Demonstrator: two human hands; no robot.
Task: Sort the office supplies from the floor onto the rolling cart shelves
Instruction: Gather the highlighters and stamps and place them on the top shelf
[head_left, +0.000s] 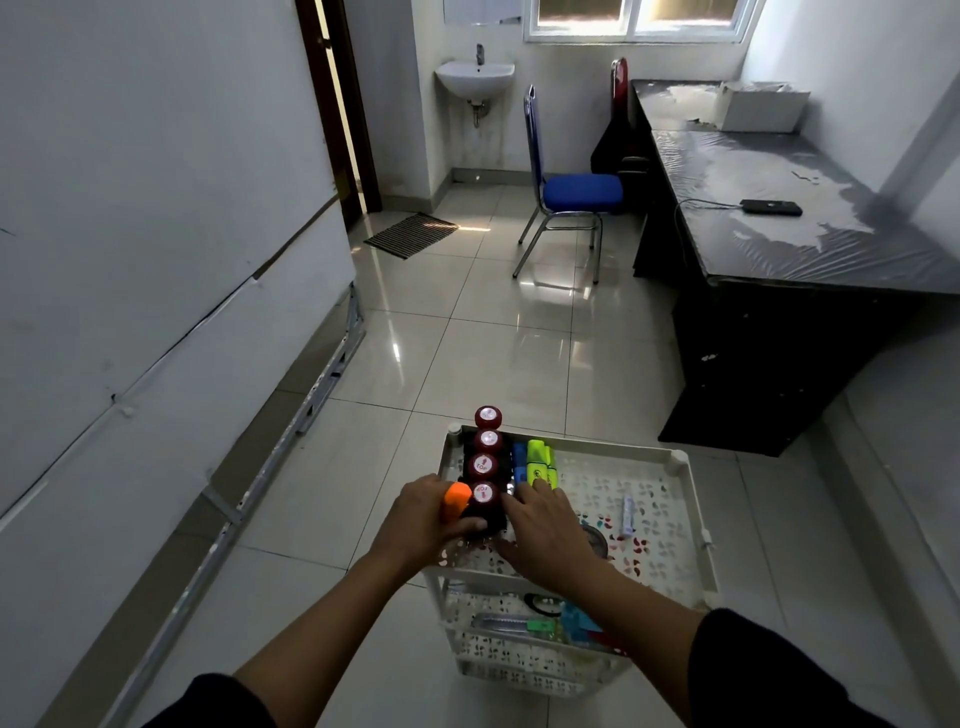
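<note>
A white rolling cart (691, 512) stands on the tiled floor at the bottom centre. On its top shelf a row of several dark red round-topped stamps (487, 453) runs along the left side, with blue (519, 464) and yellow-green highlighters (541, 461) beside them. My left hand (427, 519) grips an orange highlighter (455, 500) and touches the nearest stamp (484, 500). My right hand (545, 535) rests flat on the shelf, fingers reaching to the stamps and the yellow-green highlighter. A small white tube (628, 515) lies to the right.
The lower shelf holds a blue item (576, 621), a green item and a dark loop. A black desk (779, 260) runs along the right, a blue chair (576, 197) and a sink (475, 78) stand beyond. A white wall borders the left.
</note>
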